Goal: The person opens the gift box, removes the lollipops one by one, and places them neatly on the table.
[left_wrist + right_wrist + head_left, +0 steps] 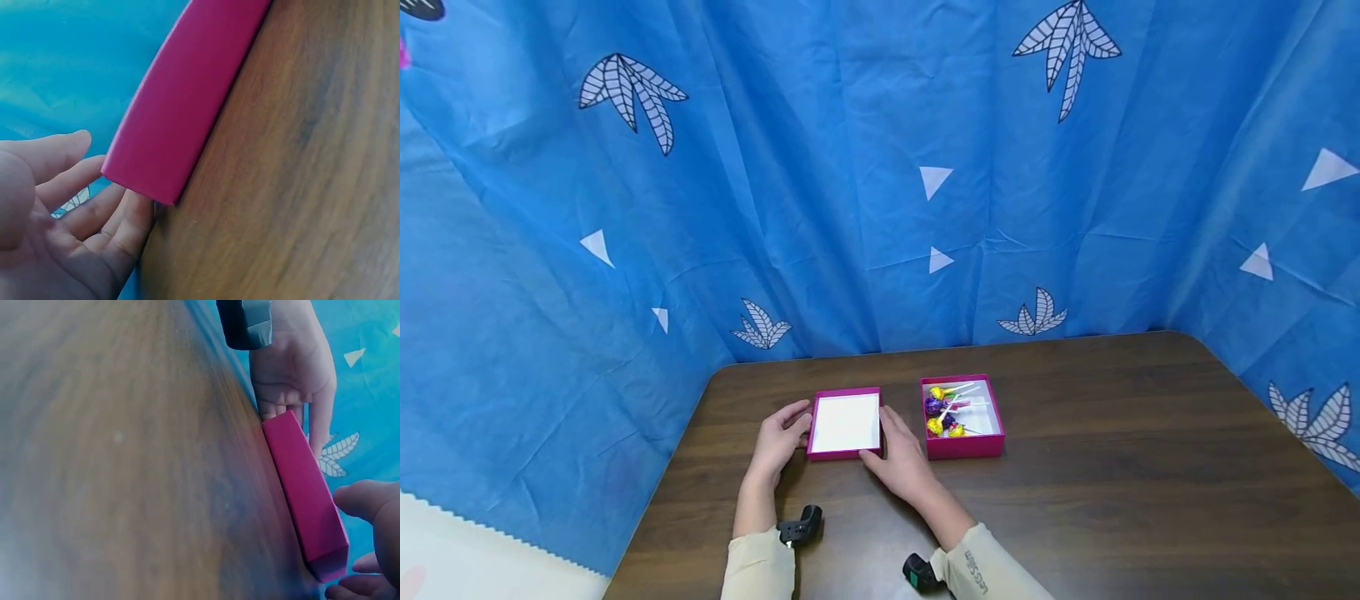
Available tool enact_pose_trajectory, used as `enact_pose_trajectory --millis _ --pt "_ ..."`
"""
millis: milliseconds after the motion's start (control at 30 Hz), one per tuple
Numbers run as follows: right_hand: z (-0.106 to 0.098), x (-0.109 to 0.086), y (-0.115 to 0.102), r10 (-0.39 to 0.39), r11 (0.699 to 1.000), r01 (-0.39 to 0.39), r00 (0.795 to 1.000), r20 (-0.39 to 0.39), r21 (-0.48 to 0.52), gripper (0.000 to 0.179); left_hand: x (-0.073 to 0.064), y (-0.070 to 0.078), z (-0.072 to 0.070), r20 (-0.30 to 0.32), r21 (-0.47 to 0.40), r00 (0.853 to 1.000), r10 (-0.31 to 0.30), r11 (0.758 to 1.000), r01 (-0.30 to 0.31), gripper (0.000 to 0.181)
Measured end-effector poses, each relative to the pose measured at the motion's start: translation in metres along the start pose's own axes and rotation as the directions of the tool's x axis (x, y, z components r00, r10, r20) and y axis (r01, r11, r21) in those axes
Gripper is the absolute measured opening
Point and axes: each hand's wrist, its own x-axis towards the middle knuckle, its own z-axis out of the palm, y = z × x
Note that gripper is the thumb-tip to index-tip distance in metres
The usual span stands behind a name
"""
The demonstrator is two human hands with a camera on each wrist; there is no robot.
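Note:
A shallow magenta box lid lies on the table with its white inside facing up. My left hand is at its left side, fingers loosely bent by the edge and thumb apart from it in the left wrist view. My right hand lies along the right side, thumb at the near right corner and fingers reaching up the edge. The right wrist view shows the magenta side wall between both hands. To the right stands an open magenta box holding several wrapped lollipops with white sticks.
The dark wooden table extends far to the right of the box. A blue patterned curtain hangs behind and at both sides. Dark wrist cameras are strapped at both sleeves, the left camera near the table's front.

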Motion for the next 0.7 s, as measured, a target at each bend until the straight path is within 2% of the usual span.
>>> enact_pose_trajectory --millis 133,267,333,467,567,700 --pt "-0.007 -0.005 -0.003 -0.015 1.000 0.014 1.000 0.027 0.007 0.075 -0.001 0.004 -0.005 -0.047 0.002 0.999 0.022 1.000 -0.022 0.040" --pt "-0.020 -0.012 -0.011 -0.048 0.999 0.049 0.998 0.036 -0.009 0.072 -0.003 0.011 -0.010 -0.145 -0.018 0.989 0.031 0.999 -0.034 0.038" --pt "-0.028 -0.015 -0.018 -0.062 0.998 0.062 0.998 0.004 -0.016 0.068 -0.005 0.017 -0.010 -0.198 -0.044 0.979 0.046 0.997 -0.056 0.037" --pt "-0.048 -0.018 -0.032 -0.089 0.996 0.087 0.991 -0.100 -0.018 0.058 -0.010 0.032 -0.008 -0.282 -0.098 0.953 0.114 0.984 -0.147 0.035" --pt "-0.065 -0.020 -0.040 -0.124 0.992 0.126 0.980 -0.158 0.003 0.051 -0.016 0.045 -0.003 -0.299 -0.123 0.941 0.161 0.971 -0.205 0.034" --pt "-0.090 -0.022 -0.046 -0.196 0.978 0.206 0.957 -0.214 0.025 0.043 -0.024 0.062 0.009 -0.250 -0.103 0.943 0.221 0.962 -0.252 0.037"
